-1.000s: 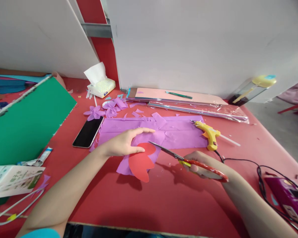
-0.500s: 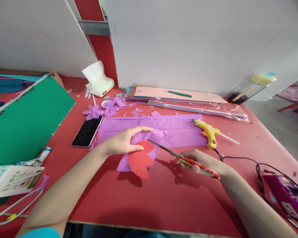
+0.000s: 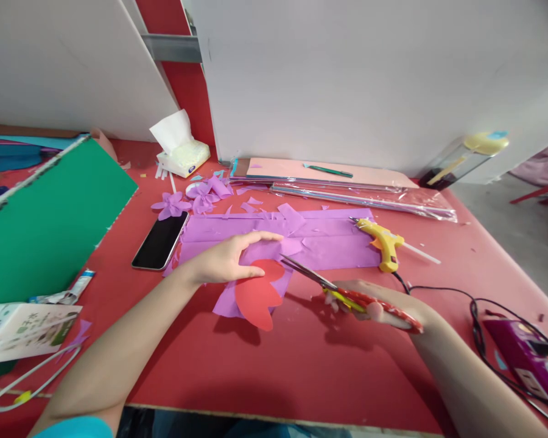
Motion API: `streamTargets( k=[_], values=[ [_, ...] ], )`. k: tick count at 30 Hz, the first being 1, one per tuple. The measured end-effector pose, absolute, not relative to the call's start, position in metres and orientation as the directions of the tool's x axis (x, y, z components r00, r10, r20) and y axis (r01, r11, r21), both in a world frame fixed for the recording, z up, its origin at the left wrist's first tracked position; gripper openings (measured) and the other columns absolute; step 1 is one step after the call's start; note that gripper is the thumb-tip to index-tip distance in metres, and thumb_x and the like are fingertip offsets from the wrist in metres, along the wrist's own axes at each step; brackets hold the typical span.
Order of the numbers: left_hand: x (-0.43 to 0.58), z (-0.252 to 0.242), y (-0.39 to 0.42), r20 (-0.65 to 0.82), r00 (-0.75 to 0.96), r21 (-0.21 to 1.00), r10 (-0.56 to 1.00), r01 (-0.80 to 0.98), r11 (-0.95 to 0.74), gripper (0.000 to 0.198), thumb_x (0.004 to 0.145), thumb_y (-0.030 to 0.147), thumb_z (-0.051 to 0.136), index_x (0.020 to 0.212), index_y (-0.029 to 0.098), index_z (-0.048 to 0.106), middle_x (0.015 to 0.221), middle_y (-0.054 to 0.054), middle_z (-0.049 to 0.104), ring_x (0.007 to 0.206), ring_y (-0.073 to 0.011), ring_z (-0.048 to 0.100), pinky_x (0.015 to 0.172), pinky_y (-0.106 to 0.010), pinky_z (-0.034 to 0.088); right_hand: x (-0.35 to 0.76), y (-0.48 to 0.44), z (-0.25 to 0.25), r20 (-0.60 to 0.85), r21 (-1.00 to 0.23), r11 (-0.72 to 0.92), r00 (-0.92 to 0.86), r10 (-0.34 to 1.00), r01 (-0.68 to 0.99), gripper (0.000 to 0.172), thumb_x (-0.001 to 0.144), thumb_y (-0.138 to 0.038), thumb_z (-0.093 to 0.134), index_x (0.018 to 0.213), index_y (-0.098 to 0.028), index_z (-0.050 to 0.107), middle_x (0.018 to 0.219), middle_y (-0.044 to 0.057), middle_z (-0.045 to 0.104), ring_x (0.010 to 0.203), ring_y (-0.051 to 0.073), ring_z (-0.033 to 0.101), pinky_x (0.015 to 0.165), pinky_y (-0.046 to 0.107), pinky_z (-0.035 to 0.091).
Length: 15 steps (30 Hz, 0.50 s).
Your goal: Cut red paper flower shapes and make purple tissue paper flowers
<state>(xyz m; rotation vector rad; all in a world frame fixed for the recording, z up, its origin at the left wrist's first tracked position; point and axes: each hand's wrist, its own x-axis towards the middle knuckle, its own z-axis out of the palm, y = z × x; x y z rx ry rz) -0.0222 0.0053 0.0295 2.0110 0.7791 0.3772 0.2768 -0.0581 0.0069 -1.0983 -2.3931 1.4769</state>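
Note:
A red scallop-edged paper shape (image 3: 258,295) lies on top of a piece of purple paper (image 3: 227,302). My left hand (image 3: 228,258) pinches both at their left edge, thumb on the red shape and fingers over the purple. In my right hand (image 3: 360,301) are red-handled scissors (image 3: 308,274) with a yellow part between the handles; the blades are slightly parted and their tips sit by the upper right edge of the purple piece. Beneath and behind, a wide purple sheet (image 3: 338,249) with cut scraps lies on the red table (image 3: 274,377).
A yellow glue gun (image 3: 386,243) rests at the sheet's right end, its cord running right to a purple box (image 3: 525,359). Left are a phone (image 3: 159,243), purple paper flowers (image 3: 170,205) and a green board (image 3: 50,219). Tissues (image 3: 185,157) and wrapped sheets (image 3: 360,198) stand behind.
My right hand has drawn back slightly to the right with the scissors, and the blades have opened a little. My left hand has stayed almost still on the papers.

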Motion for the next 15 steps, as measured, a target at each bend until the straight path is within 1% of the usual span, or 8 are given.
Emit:
streamTargets(
  k=[3, 6, 9, 15],
  values=[
    [-0.0226, 0.0308, 0.0052, -0.029, 0.76, 0.848, 0.649, 0.362, -0.386, 0.056, 0.074, 0.019, 0.058, 0.126, 0.025, 0.04, 0.133, -0.002, 0.043, 0.124, -0.0178, 0.037, 0.104, -0.03, 0.03, 0.2746, -0.0575, 0.0096, -0.251, -0.84, 0.254, -0.758, 0.602, 0.48, 0.08, 0.07, -0.079, 0.01, 0.093, -0.017, 0.055, 0.077, 0.009, 0.058, 0.067, 0.02, 0.053, 0.065, 0.033, 0.044],
    [-0.0228, 0.0305, 0.0046, -0.033, 0.769, 0.85, 0.638, 0.357, -0.387, 0.056, 0.074, 0.021, 0.059, 0.126, 0.025, 0.04, 0.133, -0.003, 0.043, 0.124, -0.0186, 0.037, 0.104, -0.032, 0.029, 0.2757, -0.0576, 0.0076, -0.22, -0.823, 0.308, -0.767, 0.603, 0.478, 0.081, 0.073, -0.077, 0.007, 0.09, -0.016, 0.057, 0.077, 0.009, 0.057, 0.068, 0.02, 0.053, 0.067, 0.034, 0.044],
    [-0.0214, 0.0291, 0.0029, -0.041, 0.775, 0.854, 0.631, 0.355, -0.38, 0.057, 0.073, 0.022, 0.061, 0.127, 0.025, 0.04, 0.132, -0.003, 0.043, 0.124, -0.0184, 0.037, 0.105, -0.033, 0.027, 0.2776, -0.0589, 0.0038, -0.193, -0.822, 0.341, -0.787, 0.585, 0.455, 0.084, 0.073, -0.076, 0.005, 0.094, -0.015, 0.058, 0.08, 0.01, 0.057, 0.072, 0.02, 0.053, 0.07, 0.035, 0.044],
    [-0.0139, 0.0279, -0.0035, -0.062, 0.79, 0.866, 0.611, 0.346, -0.361, 0.056, 0.073, 0.02, 0.06, 0.126, 0.023, 0.041, 0.131, -0.002, 0.045, 0.123, -0.0172, 0.039, 0.104, -0.03, 0.029, 0.2766, -0.0612, 0.0048, -0.162, -0.8, 0.39, -0.789, 0.593, 0.457, 0.08, 0.077, -0.073, 0.011, 0.095, -0.011, 0.059, 0.091, 0.016, 0.06, 0.081, 0.023, 0.058, 0.075, 0.035, 0.045]
  ],
)
